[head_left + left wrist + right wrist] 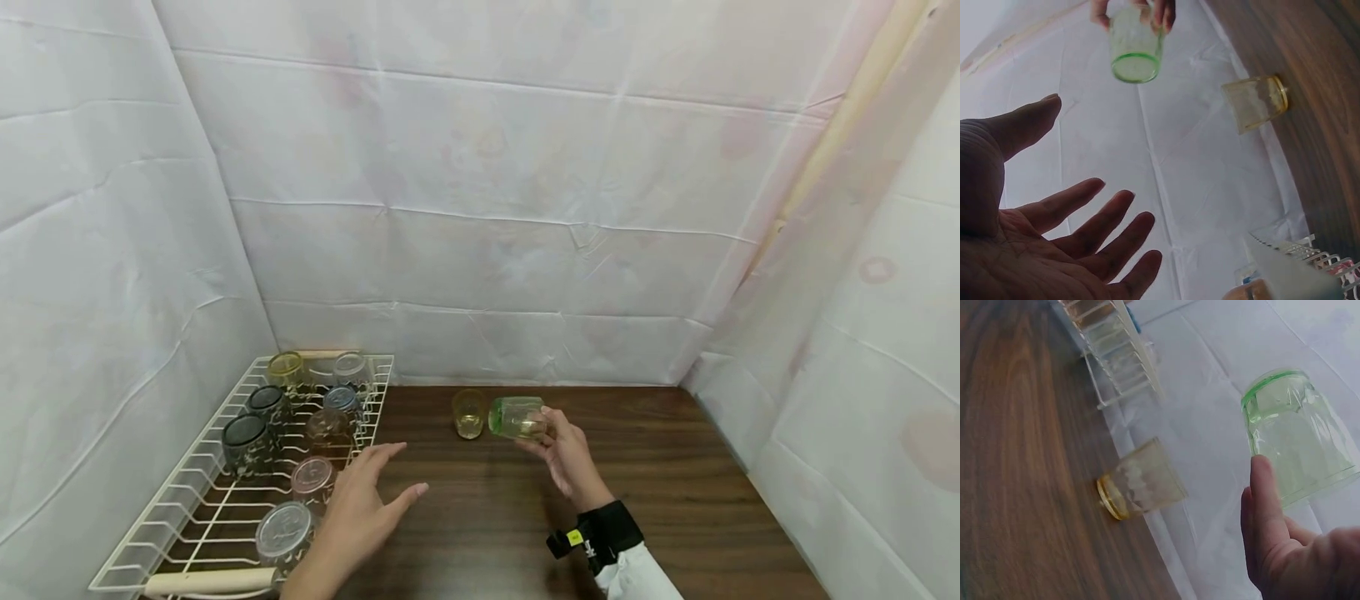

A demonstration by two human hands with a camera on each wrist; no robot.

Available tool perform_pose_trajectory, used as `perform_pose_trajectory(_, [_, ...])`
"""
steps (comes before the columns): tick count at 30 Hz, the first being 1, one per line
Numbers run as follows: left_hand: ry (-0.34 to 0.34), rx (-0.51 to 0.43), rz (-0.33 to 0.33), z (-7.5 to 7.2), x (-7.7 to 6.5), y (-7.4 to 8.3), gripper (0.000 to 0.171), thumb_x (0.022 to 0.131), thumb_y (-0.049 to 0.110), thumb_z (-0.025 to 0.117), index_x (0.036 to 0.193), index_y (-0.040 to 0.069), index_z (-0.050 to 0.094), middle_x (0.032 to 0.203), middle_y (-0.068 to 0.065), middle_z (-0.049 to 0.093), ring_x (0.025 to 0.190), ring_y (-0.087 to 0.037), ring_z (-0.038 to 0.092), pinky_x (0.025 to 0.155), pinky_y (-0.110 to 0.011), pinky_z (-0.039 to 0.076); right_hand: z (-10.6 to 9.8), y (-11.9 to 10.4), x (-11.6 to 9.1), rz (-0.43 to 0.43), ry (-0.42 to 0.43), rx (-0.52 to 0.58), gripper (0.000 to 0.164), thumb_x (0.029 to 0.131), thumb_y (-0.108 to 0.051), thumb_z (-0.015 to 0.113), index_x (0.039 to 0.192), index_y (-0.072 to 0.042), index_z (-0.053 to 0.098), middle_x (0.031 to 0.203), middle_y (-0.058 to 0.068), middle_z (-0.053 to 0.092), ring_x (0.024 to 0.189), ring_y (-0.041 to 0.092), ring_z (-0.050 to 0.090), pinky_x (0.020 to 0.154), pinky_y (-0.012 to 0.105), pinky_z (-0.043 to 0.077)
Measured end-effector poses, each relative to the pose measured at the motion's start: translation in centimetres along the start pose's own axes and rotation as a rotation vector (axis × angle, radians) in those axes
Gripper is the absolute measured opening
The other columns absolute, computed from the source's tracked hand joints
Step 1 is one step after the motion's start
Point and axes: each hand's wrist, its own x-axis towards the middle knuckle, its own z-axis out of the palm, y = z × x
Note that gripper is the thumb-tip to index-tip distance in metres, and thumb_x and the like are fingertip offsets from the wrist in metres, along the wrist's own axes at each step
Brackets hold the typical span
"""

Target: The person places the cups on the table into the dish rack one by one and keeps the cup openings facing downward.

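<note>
My right hand (568, 460) grips a clear green glass (513, 417) near its rim, above the table. The glass lies sideways, its thick green base (1136, 67) toward the left. My left hand (357, 510) hovers beside the dish rack, thumb and fingers spread, with nothing in it. In the left wrist view its palm (1029, 262) faces the green glass, a gap apart. An amber-tinted glass (469, 417) stands upright on the table, just left of the green one. The right wrist view shows that amber glass (1142, 478) apart from my right hand.
On the left, a white wire dish rack (381, 392) with a wooden handle (210, 581) holds several upside-down glasses, among them a yellow glass (286, 367), a dark glass (249, 442) and a pink glass (312, 475). White sheeting (480, 250) encloses the dark wooden table (675, 500).
</note>
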Motion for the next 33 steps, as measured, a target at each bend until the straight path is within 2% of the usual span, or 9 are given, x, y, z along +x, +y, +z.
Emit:
perform_pose_trajectory(4, [0.04, 0.019, 0.036, 0.5, -0.1, -0.4, 0.059, 0.085, 0.035, 0.09, 0.134, 0.01, 0.071, 0.131, -0.013, 0.072, 0.119, -0.038, 0.07, 0.106, -0.066, 0.049, 0.2, 0.3, -0.1, 0.017, -0.075, 0.024, 0.034, 0.11, -0.044, 0.057, 0.118, -0.012, 0.066, 0.111, -0.001, 0.067, 0.107, 0.016, 0.068, 0.106, 0.043, 0.061])
perform_pose_trajectory(11, [0.066, 0.004, 0.042, 0.8, -0.1, -0.2, 0.057, 0.085, 0.034, 0.091, 0.134, 0.011, 0.071, 0.132, -0.011, 0.072, 0.123, -0.038, 0.069, 0.106, -0.064, 0.049, 0.4, -0.1, 0.0, 0.074, -0.142, 0.298, 0.045, 0.115, -0.038, 0.046, 0.101, -0.013, 0.08, 0.108, -0.001, 0.078, 0.103, 0.015, 0.074, 0.1, 0.034, 0.063])
perform_pose_trajectory(15, [0.076, -0.007, 0.056, 0.7, 0.0, 0.1, 0.056, 0.085, 0.033, 0.091, 0.132, 0.011, 0.072, 0.131, -0.01, 0.072, 0.121, -0.037, 0.069, 0.105, -0.064, 0.049, 0.7, -0.4, -0.1, 0.114, -0.134, 0.406, 0.039, 0.115, -0.04, 0.044, 0.111, -0.013, 0.072, 0.111, 0.002, 0.077, 0.105, 0.016, 0.074, 0.1, 0.032, 0.063])
perform_pose_trajectory(18, [0.077, -0.013, 0.062, 0.7, 0.1, 0.3, 0.055, 0.085, 0.032, 0.091, 0.131, 0.011, 0.072, 0.13, -0.01, 0.073, 0.121, -0.036, 0.07, 0.105, -0.065, 0.049, 1.1, -0.6, -0.3, 0.14, -0.103, 0.466, 0.035, 0.114, -0.041, 0.044, 0.127, -0.012, 0.058, 0.116, 0.003, 0.072, 0.109, 0.016, 0.072, 0.1, 0.032, 0.062])
perform_pose_trajectory(24, [0.068, -0.027, 0.05, 0.8, 0.3, 0.7, 0.055, 0.084, 0.032, 0.091, 0.132, 0.012, 0.072, 0.131, -0.008, 0.073, 0.121, -0.035, 0.07, 0.104, -0.061, 0.05, 1.6, -0.8, -1.0, 0.173, -0.107, 0.585, 0.048, 0.114, -0.043, 0.043, 0.151, -0.014, 0.036, 0.142, 0.004, 0.053, 0.124, 0.015, 0.066, 0.101, 0.028, 0.062])
perform_pose_trajectory(27, [0.061, -0.029, 0.048, 0.9, 0.3, 0.9, 0.055, 0.084, 0.033, 0.091, 0.132, 0.013, 0.072, 0.131, -0.007, 0.073, 0.121, -0.035, 0.069, 0.103, -0.061, 0.05, 1.7, -0.7, -1.3, 0.189, -0.131, 0.635, 0.051, 0.113, -0.044, 0.042, 0.154, -0.016, 0.034, 0.145, 0.005, 0.051, 0.125, 0.015, 0.066, 0.103, 0.027, 0.061])
perform_pose_trajectory(33, [0.055, -0.02, 0.052, 1.1, 0.2, 1.1, 0.054, 0.085, 0.033, 0.091, 0.132, 0.014, 0.073, 0.13, -0.006, 0.073, 0.121, -0.034, 0.069, 0.103, -0.061, 0.052, 1.9, -0.6, -1.6, 0.215, -0.154, 0.692, 0.05, 0.113, -0.045, 0.042, 0.152, -0.014, 0.036, 0.143, 0.007, 0.055, 0.123, 0.017, 0.068, 0.104, 0.024, 0.059])
